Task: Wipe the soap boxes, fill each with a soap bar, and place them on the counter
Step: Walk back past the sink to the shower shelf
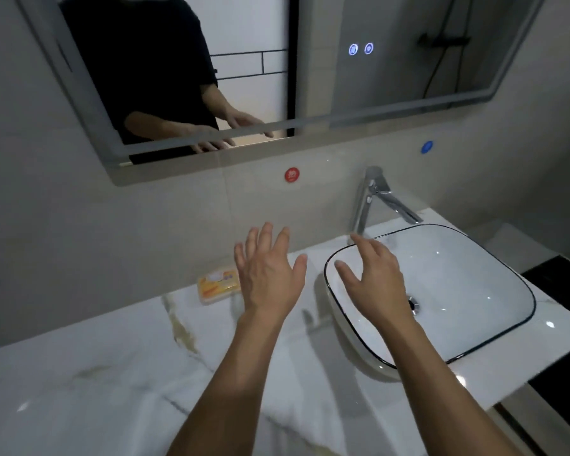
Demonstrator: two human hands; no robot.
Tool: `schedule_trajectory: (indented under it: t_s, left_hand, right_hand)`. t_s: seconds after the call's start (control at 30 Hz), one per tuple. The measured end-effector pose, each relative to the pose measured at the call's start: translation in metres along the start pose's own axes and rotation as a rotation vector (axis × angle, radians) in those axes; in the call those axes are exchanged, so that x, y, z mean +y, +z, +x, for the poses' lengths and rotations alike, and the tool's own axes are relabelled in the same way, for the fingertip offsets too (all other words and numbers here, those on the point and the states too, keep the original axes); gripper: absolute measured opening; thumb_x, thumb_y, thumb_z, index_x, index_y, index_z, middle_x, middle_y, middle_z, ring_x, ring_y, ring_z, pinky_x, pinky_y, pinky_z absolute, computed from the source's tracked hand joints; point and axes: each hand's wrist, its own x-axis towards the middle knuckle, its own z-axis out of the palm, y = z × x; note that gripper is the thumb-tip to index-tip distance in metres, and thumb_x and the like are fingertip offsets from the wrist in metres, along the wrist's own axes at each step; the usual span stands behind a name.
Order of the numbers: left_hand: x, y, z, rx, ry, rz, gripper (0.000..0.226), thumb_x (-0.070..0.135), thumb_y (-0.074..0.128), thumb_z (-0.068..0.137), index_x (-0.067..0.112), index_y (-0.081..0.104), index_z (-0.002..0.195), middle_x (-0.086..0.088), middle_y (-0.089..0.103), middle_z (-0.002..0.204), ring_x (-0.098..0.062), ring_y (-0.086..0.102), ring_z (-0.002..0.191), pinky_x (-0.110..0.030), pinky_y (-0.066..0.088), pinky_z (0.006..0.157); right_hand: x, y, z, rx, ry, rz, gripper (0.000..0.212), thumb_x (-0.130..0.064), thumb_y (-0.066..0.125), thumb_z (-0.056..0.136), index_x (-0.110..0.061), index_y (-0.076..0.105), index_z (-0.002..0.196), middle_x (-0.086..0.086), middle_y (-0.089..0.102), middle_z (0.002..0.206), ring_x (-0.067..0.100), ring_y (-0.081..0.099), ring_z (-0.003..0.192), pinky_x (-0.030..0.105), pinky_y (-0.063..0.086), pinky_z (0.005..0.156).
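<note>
Bathroom: marble counter (112, 373) ran under a wall mirror (310, 93), with a glass basin (458, 291) and chrome tap (372, 199) at the right. We had both arms stretched out over the counter, nothing in either. Left hand (270, 278) was spread flat, palm down, above the counter's back edge. Right hand (372, 278) was spread too, hovering over the basin's left rim. The hands were apart from each other. The only task item we could see was one yellow soap box (218, 286), lying flat against the wall, just left of the left hand and partly behind it; contact unclear. No cloth or loose soap bar in view. Our read: between steps, either just set down or about to pick up. Next move probably needs the left hand to close on that box, or a second box sourced from off-frame.
</note>
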Motion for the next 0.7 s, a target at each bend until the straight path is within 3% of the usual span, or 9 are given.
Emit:
schedule_trajectory:
  t_s: [0.4,0.7]
  left_hand:
    - [0.209,0.037,-0.088,-0.034,0.208,-0.182,0.055,0.048,0.049,0.097,0.029,0.042,0.148,0.000,0.032,0.160,-0.022,0.015,0.151,-0.045,0.008,0.122]
    - [0.356,0.089,-0.157,-0.172,0.409,-0.240,0.056,0.048,0.046,0.098,0.030,0.039,0.150,0.000,0.028,0.161,-0.022,0.010,0.152,-0.046,0.006,0.123]
  right_hand:
    - [0.152,-0.142,-0.083,0.218,0.174,0.029,0.059,-0.041,0.057,0.098,-0.025,0.037,0.152,0.011,0.032,0.160,0.025,0.025,0.148,0.044,0.026,0.118]
    - [0.279,-0.233,-0.153,0.355,0.389,-0.014,0.060,-0.043,0.056,0.098,-0.026,0.036,0.152,0.008,0.033,0.159,0.025,0.026,0.147,0.045,0.027,0.118]
